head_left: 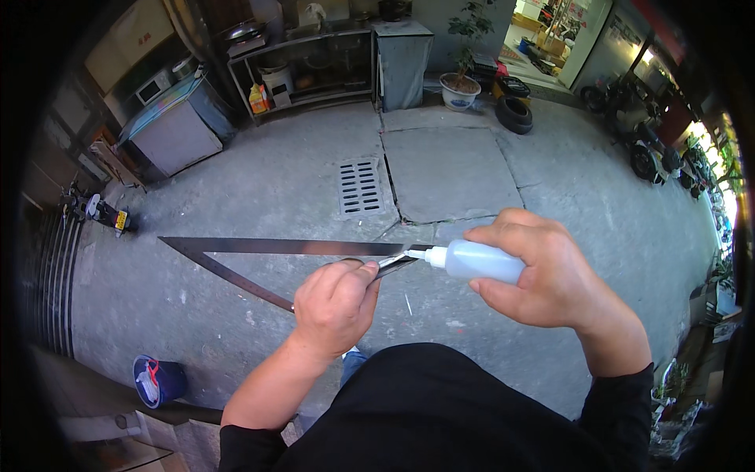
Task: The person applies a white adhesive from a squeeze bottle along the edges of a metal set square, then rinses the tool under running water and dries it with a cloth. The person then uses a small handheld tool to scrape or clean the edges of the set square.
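Note:
My left hand [334,307] is closed on a long, dark flat strip [283,246], folded at a sharp point on the far left so that its two lengths form a narrow triangle. I cannot tell what the strip is made of. A short shiny piece [393,259] sticks out past my left fingers, close to the strip's right end. My right hand [543,267] grips a translucent squeeze bottle [484,262], tilted nearly level. Its thin white nozzle points left and meets or nearly meets the strip's end by the shiny piece.
A drain grate [361,187] is set in the concrete ground ahead. At lower left stands a dark blue bucket [160,381]. Farther off are a metal shelf [314,106], a potted plant [460,92], black tires [514,115] and a parked scooter [646,157].

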`<state>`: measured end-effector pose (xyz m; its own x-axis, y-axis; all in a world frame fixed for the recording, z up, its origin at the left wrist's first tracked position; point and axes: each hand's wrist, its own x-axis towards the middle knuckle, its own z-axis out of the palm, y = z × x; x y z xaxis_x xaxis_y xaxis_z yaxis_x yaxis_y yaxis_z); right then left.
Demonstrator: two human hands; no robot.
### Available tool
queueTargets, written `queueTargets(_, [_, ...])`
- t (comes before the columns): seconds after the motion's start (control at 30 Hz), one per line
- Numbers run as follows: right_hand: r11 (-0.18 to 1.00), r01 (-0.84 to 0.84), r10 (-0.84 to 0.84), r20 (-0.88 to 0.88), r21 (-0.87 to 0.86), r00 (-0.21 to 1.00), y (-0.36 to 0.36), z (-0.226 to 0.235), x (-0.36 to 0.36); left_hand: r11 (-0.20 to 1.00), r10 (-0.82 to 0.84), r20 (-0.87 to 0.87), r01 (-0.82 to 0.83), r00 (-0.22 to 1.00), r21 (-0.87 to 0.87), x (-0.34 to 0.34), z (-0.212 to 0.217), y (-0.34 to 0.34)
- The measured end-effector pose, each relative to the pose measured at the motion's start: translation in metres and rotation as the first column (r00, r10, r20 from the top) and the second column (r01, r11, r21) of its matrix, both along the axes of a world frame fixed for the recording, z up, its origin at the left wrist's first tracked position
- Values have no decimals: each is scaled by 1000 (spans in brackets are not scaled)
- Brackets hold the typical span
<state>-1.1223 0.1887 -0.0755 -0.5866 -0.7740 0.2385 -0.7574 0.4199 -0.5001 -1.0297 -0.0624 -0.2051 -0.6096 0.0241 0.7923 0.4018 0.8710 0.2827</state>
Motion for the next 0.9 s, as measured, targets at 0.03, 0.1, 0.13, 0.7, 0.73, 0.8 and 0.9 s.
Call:
queueTargets(0.03, [1000, -2, 2, -1, -5, 1000, 0, 1, 0, 1000, -1, -11, 1, 1000, -13, -1, 1, 0])
queueTargets(0.1, [1000, 1, -1, 5, -5, 1000, -1, 2, 1, 999, 2, -22, -3, 1000, -48, -1, 4, 0])
queueTargets(0.13, [1000, -2, 2, 1, -5, 1000, -1, 3, 1, 998, 5, -23, -6, 1000, -70, -1, 6, -1])
queueTargets(0.7, [974, -85, 109, -103, 211, 989, -15, 42, 4, 947, -52, 33, 59, 998, -315, -3, 31, -12])
queueTargets(0.73, [973, -83, 108, -104, 216, 989, -15, 43, 5, 947, -55, 35, 63, 998, -314, -3, 31, -12])
queueTargets(0.8, [971, -79, 105, -104, 226, 989, -15, 44, 6, 948, -61, 36, 69, 998, -311, -4, 31, -11])
queueTargets(0.9, [971, -75, 99, -95, 229, 991, -15, 44, 6, 950, -67, 35, 75, 997, -304, -4, 30, -11])
